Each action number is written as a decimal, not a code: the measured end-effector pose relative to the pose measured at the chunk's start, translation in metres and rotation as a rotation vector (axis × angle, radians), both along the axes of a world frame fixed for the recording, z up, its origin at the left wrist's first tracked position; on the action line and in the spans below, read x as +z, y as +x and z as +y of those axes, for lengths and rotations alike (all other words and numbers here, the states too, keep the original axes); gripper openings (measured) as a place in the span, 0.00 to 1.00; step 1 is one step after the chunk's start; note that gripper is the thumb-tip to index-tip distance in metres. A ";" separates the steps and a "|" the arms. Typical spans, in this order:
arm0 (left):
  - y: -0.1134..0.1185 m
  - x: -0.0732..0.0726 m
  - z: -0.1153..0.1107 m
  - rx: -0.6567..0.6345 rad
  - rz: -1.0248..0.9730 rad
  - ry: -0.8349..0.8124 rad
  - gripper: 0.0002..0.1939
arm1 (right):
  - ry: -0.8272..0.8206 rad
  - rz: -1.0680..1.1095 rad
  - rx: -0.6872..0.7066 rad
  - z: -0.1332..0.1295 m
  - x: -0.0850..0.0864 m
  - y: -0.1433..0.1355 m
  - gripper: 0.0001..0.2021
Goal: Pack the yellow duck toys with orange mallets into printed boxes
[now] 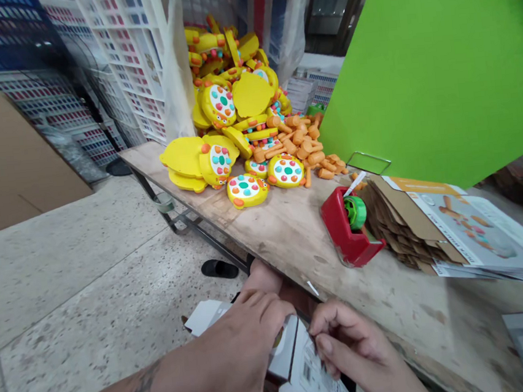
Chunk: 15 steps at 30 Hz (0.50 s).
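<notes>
In the lower middle, a white printed cardboard box [308, 370] with a barcode label is held low by the table's front edge. My left hand [246, 345] wraps over its top, fingers closed on it, covering much of the box. Against the box's right side, my right hand [349, 341] has its fingers curled and pinched together; whatever lies between the fingertips is hidden. A white end flap [208, 312] sticks out beyond my left wrist. The nearest thing on the table is a red tape dispenser [350, 230] with a green roll.
Yellow duck-shaped toys [246, 188] spill from a plastic-lined white crate [130, 54] onto the wooden table [288, 236], beside orange toy hammers [305, 142]. Flattened printed boxes [472, 225] are stacked at right, before a green panel [438, 68]. A black slipper [220, 268] lies on the floor.
</notes>
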<state>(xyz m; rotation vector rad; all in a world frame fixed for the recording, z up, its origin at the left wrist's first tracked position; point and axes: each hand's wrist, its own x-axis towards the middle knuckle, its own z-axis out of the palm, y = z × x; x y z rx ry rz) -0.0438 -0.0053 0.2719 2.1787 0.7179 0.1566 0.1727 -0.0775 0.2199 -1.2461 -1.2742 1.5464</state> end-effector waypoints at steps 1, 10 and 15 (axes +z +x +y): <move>0.000 0.000 0.000 0.003 0.006 0.000 0.24 | 0.019 -0.004 -0.015 -0.001 -0.002 -0.001 0.14; -0.001 -0.001 -0.002 0.004 -0.031 0.015 0.23 | 0.252 -0.141 -0.082 -0.007 -0.017 -0.005 0.02; -0.002 -0.001 -0.002 -0.005 -0.035 0.016 0.24 | 0.247 -0.142 -0.068 -0.002 -0.014 -0.007 0.08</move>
